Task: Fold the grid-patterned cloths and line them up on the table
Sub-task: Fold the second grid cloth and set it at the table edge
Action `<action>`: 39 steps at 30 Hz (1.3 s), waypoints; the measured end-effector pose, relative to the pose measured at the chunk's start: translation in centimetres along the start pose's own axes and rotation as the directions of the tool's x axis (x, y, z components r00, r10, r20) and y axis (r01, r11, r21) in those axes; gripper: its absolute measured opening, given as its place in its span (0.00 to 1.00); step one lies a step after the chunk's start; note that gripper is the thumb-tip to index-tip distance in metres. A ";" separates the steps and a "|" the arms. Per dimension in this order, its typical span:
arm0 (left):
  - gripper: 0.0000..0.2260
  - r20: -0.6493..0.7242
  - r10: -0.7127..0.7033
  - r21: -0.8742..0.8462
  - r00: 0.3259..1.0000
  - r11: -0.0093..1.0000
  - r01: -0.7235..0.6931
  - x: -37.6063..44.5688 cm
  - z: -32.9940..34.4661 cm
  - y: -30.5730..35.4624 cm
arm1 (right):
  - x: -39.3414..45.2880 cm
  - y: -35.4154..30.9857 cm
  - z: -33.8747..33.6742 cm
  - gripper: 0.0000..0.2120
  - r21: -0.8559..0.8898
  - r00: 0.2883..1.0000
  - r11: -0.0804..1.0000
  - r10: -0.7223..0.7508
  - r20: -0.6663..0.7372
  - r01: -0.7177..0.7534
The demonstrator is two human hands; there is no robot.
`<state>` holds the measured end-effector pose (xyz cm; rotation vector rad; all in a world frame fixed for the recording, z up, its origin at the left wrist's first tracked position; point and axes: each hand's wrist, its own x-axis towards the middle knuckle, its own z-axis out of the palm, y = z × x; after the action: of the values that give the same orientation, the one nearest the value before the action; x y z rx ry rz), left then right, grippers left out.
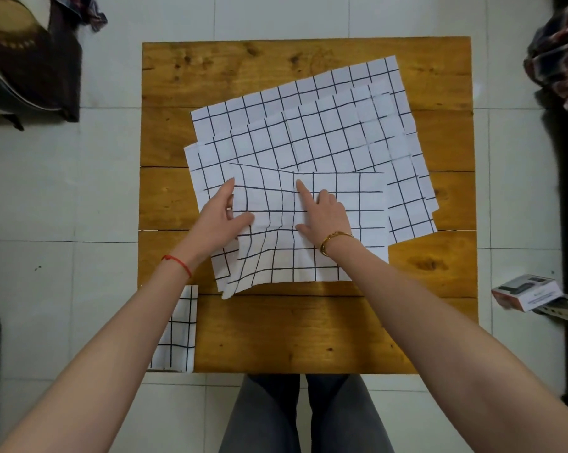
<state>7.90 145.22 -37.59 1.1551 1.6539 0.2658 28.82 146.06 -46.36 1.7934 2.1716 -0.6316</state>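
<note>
A pile of white cloths with a black grid (pixel 308 125) lies spread and skewed across the middle of the wooden table (pixel 308 328). On its near side lies a half-folded cloth (pixel 341 197), rumpled at its left. My left hand (pixel 222 217) pinches that cloth's left edge between thumb and fingers. My right hand (pixel 322 214) presses flat on its middle, index finger stretched forward. A folded grid cloth (pixel 178 331) lies at the table's near left corner, partly under my left forearm.
The table stands on a pale tiled floor. A dark bag and chair (pixel 31 60) are at the far left, bundled patterned fabric (pixel 560 53) at the far right, a small box (pixel 526 291) on the floor to the right. My legs are below the near edge.
</note>
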 end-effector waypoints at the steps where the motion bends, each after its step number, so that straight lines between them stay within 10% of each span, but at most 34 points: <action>1: 0.33 0.021 0.018 0.002 1.000 1.000 -0.018 -0.1 0.3 0.3 | 0.1 0.0 0.1 0.43 0.005 1.000 1.000 0.000 0.001 0.000; 6: 0.32 0.041 0.086 -0.051 0.995 0.995 -0.083 -0.2 2.6 2.7 | 0.1 0.7 -0.2 0.42 0.069 1.000 0.998 0.003 -0.004 -0.003; 8: 0.29 0.073 0.147 -0.125 0.986 0.983 -0.137 0.0 3.9 3.9 | -0.3 1.3 -0.7 0.35 0.350 0.999 0.937 0.036 -0.028 -0.024; 12: 0.29 0.127 0.224 -0.212 0.966 0.958 -0.194 0.1 6.8 6.1 | -2.1 3.1 -2.6 0.08 0.869 0.958 0.492 0.269 -0.100 -0.048; 17: 0.36 0.157 0.225 -0.271 0.962 0.946 -0.177 0.8 10.8 7.6 | -3.5 6.4 -5.6 0.19 0.985 0.901 0.044 0.411 0.137 -0.170; 21: 0.36 0.163 0.234 -0.192 0.958 0.960 -0.202 1.6 13.2 6.6 | -4.2 8.9 -5.0 0.29 0.909 0.867 0.276 0.474 0.155 -0.313; 27: 0.25 0.048 0.383 0.164 0.923 0.908 -0.385 2.3 13.6 3.8 | -3.7 10.8 -4.1 0.14 0.804 0.901 0.533 0.433 0.008 -0.263; 39: 0.28 0.189 0.299 0.672 0.935 0.655 -0.345 4.9 11.9 0.8 | -1.0 12.5 -2.9 0.07 0.508 0.851 0.712 0.517 0.088 -0.485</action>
<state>18.38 145.28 -45.16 2.0254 1.5108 -0.2138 41.45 148.43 -45.43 2.5691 1.4836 -1.0931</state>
